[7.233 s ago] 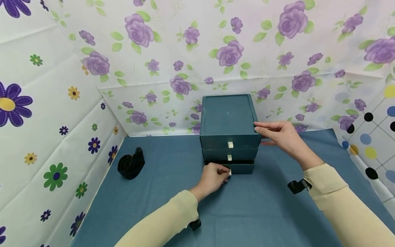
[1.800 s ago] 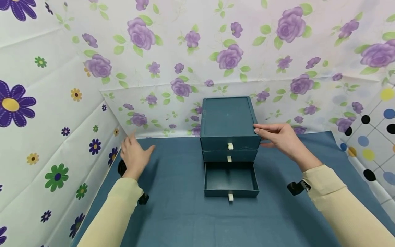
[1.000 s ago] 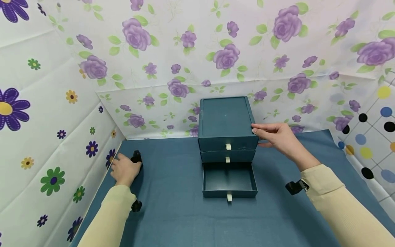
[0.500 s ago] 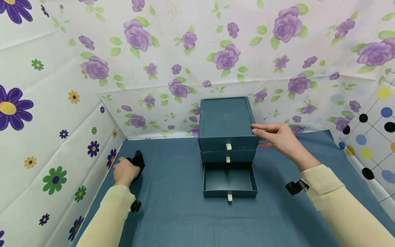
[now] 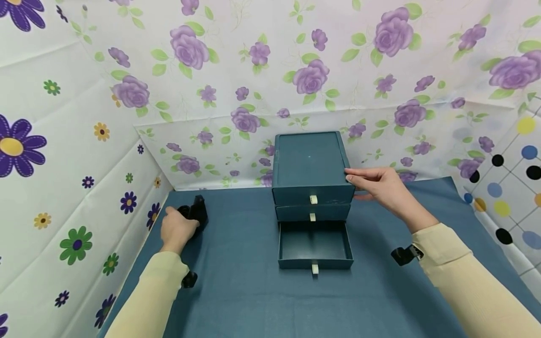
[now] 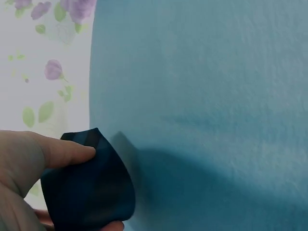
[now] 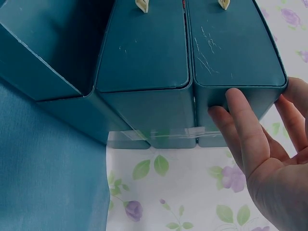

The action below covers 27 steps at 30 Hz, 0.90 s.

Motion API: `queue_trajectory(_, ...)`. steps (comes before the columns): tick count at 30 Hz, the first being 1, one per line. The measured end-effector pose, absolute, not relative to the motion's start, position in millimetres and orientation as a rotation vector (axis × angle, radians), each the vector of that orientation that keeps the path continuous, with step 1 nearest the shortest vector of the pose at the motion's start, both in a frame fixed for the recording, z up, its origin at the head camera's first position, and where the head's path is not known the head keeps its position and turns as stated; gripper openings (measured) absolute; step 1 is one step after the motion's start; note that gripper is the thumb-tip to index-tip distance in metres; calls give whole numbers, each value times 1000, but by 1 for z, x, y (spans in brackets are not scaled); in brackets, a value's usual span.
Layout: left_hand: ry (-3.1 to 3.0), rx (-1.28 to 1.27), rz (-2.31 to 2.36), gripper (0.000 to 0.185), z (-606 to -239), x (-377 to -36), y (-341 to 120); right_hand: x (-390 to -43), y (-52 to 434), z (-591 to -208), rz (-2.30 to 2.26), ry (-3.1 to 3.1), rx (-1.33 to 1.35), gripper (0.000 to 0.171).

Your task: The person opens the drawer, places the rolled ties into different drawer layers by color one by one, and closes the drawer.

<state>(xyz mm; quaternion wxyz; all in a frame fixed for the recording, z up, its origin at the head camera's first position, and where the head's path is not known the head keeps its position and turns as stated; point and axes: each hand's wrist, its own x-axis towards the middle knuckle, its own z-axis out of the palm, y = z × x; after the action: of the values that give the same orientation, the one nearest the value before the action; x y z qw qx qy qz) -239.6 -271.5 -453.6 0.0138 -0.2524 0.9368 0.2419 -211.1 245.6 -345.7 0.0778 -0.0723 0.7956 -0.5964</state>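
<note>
My left hand (image 5: 176, 228) grips a rolled black necktie (image 5: 200, 213) at the left of the blue cloth. In the left wrist view the thumb lies along the necktie (image 6: 91, 192), whose pointed end shows faint stripes; fingertips show at its lower edge. My right hand (image 5: 378, 188) holds the top right edge of a dark teal drawer box (image 5: 310, 159), with thumb and a finger at the top. In the right wrist view other fingers (image 7: 245, 125) rest against its side. The bottom drawer (image 5: 315, 264) is pulled out and holds nothing; the two upper drawers are closed.
Blue cloth (image 5: 245, 300) covers the table. Floral sheets hang behind (image 5: 236, 56) and at the left (image 5: 63, 188), and a dotted sheet (image 5: 507, 197) hangs at the right. Each drawer has a small pale pull tab (image 5: 313, 199).
My left hand has drawn the bottom drawer out, let go of its tab, moved left, taken hold of the necktie and shifted it slightly up and right. The right hand stays on the box.
</note>
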Motion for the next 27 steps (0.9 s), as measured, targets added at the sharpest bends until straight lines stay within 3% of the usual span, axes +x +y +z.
queue_trajectory(11,3001,-797,1197,87,-428,-248,-242,-225,254,-365,-1775,2400,-219,46)
queue_trajectory(27,3126,-404,1676,69,-384,-233,-179,-222,251,-360,-1771,2385,-208,46)
